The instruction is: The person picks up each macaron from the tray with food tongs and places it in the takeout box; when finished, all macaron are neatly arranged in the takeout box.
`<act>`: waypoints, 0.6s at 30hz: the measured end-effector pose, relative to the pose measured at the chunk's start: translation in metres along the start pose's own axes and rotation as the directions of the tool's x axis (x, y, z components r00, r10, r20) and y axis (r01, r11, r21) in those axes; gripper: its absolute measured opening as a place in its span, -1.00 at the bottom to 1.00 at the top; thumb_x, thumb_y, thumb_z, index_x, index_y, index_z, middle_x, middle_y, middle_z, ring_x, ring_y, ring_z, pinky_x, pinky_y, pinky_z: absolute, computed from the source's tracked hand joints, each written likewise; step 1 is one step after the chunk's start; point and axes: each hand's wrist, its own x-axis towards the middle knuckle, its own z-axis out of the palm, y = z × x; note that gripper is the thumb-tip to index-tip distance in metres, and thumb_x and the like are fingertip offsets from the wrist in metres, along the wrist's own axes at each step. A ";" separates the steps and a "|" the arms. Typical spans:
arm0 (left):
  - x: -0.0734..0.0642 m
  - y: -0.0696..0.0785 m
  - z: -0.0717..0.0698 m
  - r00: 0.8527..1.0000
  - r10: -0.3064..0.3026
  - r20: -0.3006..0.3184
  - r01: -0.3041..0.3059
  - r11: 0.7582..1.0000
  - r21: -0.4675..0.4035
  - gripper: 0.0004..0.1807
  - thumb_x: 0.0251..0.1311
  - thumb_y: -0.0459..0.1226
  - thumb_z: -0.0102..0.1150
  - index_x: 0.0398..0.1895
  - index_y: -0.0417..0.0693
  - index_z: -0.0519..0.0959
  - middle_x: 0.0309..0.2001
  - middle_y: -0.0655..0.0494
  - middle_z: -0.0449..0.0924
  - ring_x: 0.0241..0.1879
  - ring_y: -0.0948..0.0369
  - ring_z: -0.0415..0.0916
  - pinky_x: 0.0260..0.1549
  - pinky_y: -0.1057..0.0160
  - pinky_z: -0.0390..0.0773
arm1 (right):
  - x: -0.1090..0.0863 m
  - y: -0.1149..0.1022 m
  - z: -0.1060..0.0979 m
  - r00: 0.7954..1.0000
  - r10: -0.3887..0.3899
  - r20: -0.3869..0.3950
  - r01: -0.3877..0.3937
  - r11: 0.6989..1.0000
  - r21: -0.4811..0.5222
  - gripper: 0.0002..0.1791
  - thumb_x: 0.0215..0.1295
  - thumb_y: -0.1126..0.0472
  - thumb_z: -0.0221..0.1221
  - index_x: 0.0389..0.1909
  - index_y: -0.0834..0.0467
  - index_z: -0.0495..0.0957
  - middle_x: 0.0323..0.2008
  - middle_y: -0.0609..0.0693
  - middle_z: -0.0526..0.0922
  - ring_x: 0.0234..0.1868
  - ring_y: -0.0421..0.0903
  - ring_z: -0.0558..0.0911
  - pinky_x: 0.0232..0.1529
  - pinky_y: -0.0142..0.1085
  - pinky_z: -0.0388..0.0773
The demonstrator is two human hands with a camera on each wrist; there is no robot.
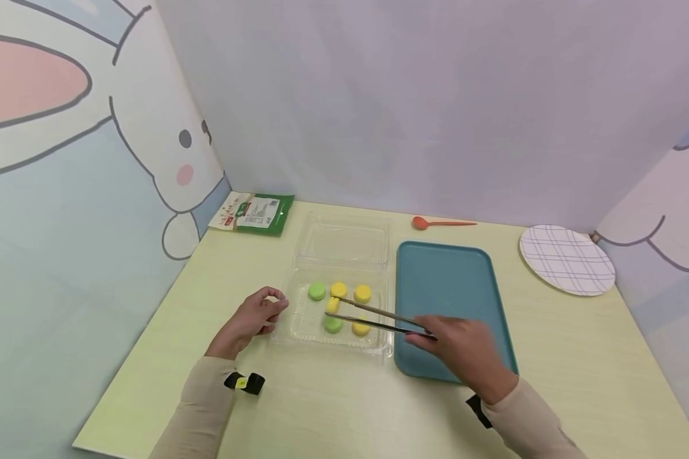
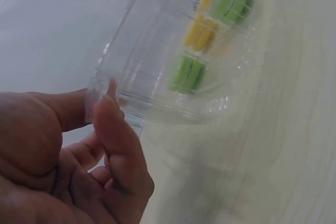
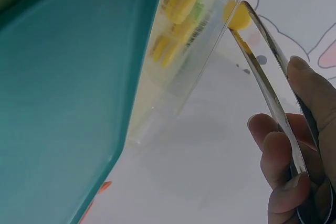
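A clear plastic box (image 1: 306,322) with its lid folded back holds several yellow and green macarons, among them a green macaron (image 1: 317,291) at the back left. My left hand (image 1: 258,317) pinches the box's left rim between thumb and finger, as the left wrist view shows. In my right hand (image 1: 462,350) are metal tongs (image 3: 269,92), reaching over the box from the right. Between the tongs' tips sits a yellow macaron (image 3: 239,15), above the box floor and the macarons lying there.
Right of the box lies a blue-green tray (image 1: 448,287). Behind it is an orange spoon (image 1: 420,223), and a checked white plate (image 1: 567,260) stands at the far right. A green and white packet (image 1: 252,213) lies at the back left, near the wall.
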 end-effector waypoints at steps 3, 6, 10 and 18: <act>0.000 0.000 0.000 1.000 -0.003 0.002 0.003 1.000 -0.002 -0.77 0.47 -0.20 0.14 0.00 -0.14 0.43 -0.45 0.07 0.36 -0.47 0.21 0.35 -0.47 0.29 0.46 | 0.006 -0.003 0.003 1.000 -0.017 0.019 0.017 1.000 -0.011 -0.43 0.48 -0.33 -0.09 -0.38 0.01 0.63 -0.62 -0.27 0.60 -0.72 -0.36 0.46 -0.76 -0.44 0.28; 0.001 0.000 0.000 1.000 -0.009 0.003 0.009 1.000 -0.008 -0.77 0.47 -0.20 0.14 0.00 -0.14 0.42 -0.45 0.07 0.35 -0.47 0.21 0.35 -0.47 0.29 0.45 | 0.012 -0.004 0.007 0.998 -0.020 0.064 0.020 1.000 -0.004 -0.44 0.47 -0.35 -0.13 -0.43 -0.04 0.57 -0.67 -0.32 0.49 -0.73 -0.41 0.34 -0.75 -0.49 0.15; 0.001 0.000 0.000 1.000 -0.015 -0.004 0.015 1.000 -0.011 -0.77 0.46 -0.20 0.14 0.00 -0.13 0.43 -0.45 0.07 0.35 -0.47 0.20 0.34 -0.47 0.28 0.45 | 0.021 -0.006 0.013 0.993 -0.021 0.114 0.020 1.000 0.010 -0.44 0.44 -0.38 -0.16 -0.45 -0.07 0.55 -0.70 -0.34 0.39 -0.71 -0.43 0.26 -0.74 -0.49 0.11; 0.002 -0.001 0.000 1.000 -0.014 -0.002 0.014 1.000 -0.009 -0.78 0.46 -0.20 0.14 0.00 -0.13 0.43 -0.44 0.07 0.36 -0.46 0.20 0.35 -0.46 0.27 0.45 | 0.028 -0.012 0.023 0.989 -0.050 0.138 0.048 0.999 0.015 -0.60 0.32 -0.26 0.21 -0.50 -0.06 0.50 -0.72 -0.31 0.30 -0.72 -0.40 0.24 -0.72 -0.48 0.08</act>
